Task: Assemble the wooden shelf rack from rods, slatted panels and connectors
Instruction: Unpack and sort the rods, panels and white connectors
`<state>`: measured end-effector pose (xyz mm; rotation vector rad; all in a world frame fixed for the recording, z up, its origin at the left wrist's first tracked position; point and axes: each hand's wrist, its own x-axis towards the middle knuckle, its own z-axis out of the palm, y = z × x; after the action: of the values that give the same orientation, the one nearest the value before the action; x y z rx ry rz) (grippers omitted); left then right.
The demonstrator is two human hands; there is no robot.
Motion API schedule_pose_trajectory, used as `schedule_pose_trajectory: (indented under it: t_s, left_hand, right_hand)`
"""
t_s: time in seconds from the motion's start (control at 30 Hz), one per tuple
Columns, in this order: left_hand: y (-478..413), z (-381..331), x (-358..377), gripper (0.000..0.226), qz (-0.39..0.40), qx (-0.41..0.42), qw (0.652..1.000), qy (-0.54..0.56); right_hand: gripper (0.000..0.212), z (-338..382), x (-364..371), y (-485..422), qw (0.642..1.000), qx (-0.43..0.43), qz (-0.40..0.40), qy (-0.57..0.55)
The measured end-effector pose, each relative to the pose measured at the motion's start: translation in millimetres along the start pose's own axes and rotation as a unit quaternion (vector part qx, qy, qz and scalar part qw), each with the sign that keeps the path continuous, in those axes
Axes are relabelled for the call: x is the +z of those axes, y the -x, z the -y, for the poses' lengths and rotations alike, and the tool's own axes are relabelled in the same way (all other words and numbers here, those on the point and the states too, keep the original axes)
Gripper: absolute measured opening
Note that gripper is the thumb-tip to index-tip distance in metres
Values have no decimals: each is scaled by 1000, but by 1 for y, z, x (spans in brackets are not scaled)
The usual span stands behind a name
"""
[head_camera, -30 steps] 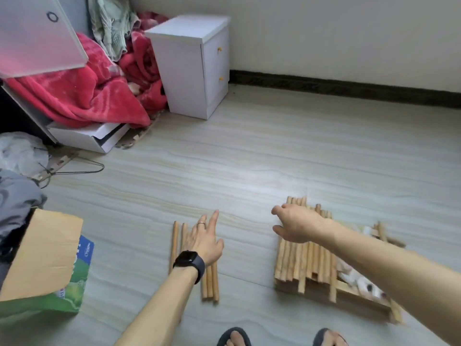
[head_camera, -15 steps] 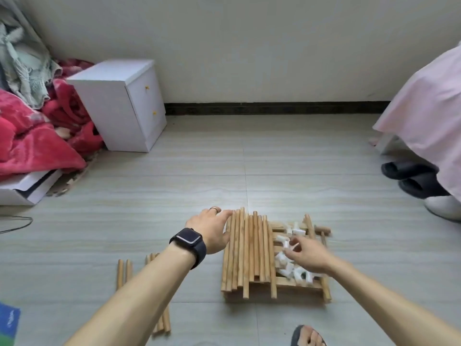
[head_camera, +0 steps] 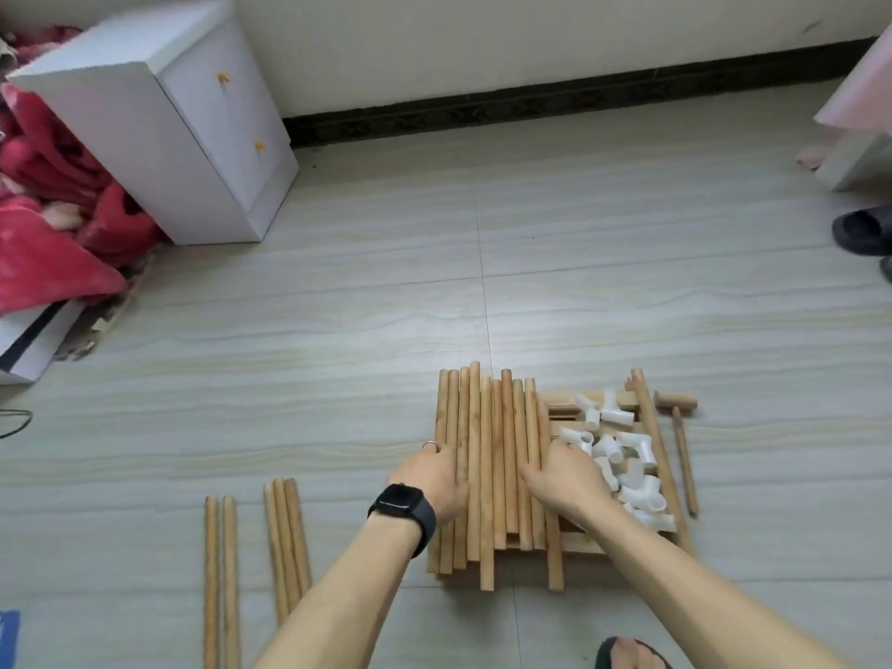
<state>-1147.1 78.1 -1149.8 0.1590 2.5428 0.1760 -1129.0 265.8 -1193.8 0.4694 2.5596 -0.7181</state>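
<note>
1. Lying side by side on the floor (head_camera: 482, 306), a bundle of wooden rods (head_camera: 487, 465) rests on top of a slatted panel (head_camera: 579, 543), whose wooden frame shows at the near right edge.
2. White plastic connectors (head_camera: 622, 461) are heaped on the right part of the same panel, just beside the rods.
3. The left hand (head_camera: 432, 480) lies flat and open on the left rods of the bundle, palm down, gripping nothing; it wears a ring, and a black watch (head_camera: 403, 511) sits on the wrist.
4. The right hand (head_camera: 567, 475) also lies open, palm down, on the right rods of the bundle, its fingers spread and touching the edge of the connector heap.
5. A wooden mallet (head_camera: 680, 427) lies on the floor just right of the panel.
6. Five more rods (head_camera: 260, 548) lie on the floor to the left, apart from the bundle, in a pair and a group of three.
7. Farther off stand a white drawer cabinet (head_camera: 193, 127) and a red blanket (head_camera: 53, 224) at the left, by the wall.
</note>
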Motion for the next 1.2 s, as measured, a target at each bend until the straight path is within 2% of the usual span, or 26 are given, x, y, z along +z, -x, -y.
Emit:
schedule_pose_trajectory:
  t_s: [0.1, 0.23, 0.33, 0.4, 0.57, 0.67, 0.77, 0.9, 0.97, 1.07, 1.13, 1.2]
  left_hand:
    - [-20, -4, 25, 49, 7, -43, 997, 57]
    - [-31, -10, 50, 60, -40, -108, 983, 141]
    - [-38, -24, 53, 45, -67, -160, 961, 214]
    - [-40, -33, 52, 39, -79, -179, 952, 235]
    - [-43, -40, 55, 42, -104, -187, 952, 217]
    - [-49, -35, 45, 48, -75, -206, 938, 267]
    - [-47, -38, 44, 57, -27, -184, 940, 287]
    - [-43, -49, 55, 71, -17, -177, 942, 285]
    - [-45, -49, 54, 72, -10, -187, 928, 324]
    - [-46, -46, 54, 62, 12, -179, 915, 361]
    - [-45, -47, 54, 51, -2, -169, 924, 344]
    - [-44, -49, 52, 43, -46, -168, 944, 281]
  right_hand:
    - [65, 1, 13, -12, 999, 24, -18, 42]
    - [81, -4, 18, -21, 998, 46, -18, 44]
    - [83, -9, 17, -24, 999, 41, -8, 24]
    - [81, -10, 20, -23, 999, 33, -10, 14]
    - [73, -9, 25, -19, 1000, 22, -20, -7]
    - [58, -13, 20, -21, 999, 26, -5, -27]
    - [42, -16, 15, -24, 998, 47, -2, -47]
    - [36, -16, 14, -26, 996, 56, -15, -62]
    - [42, -16, 12, -26, 996, 60, -7, -67]
    - [61, -17, 10, -25, 993, 72, 19, -90]
    - [76, -18, 11, -23, 994, 66, 28, -79]
    - [81, -18, 14, -21, 997, 57, 18, -55]
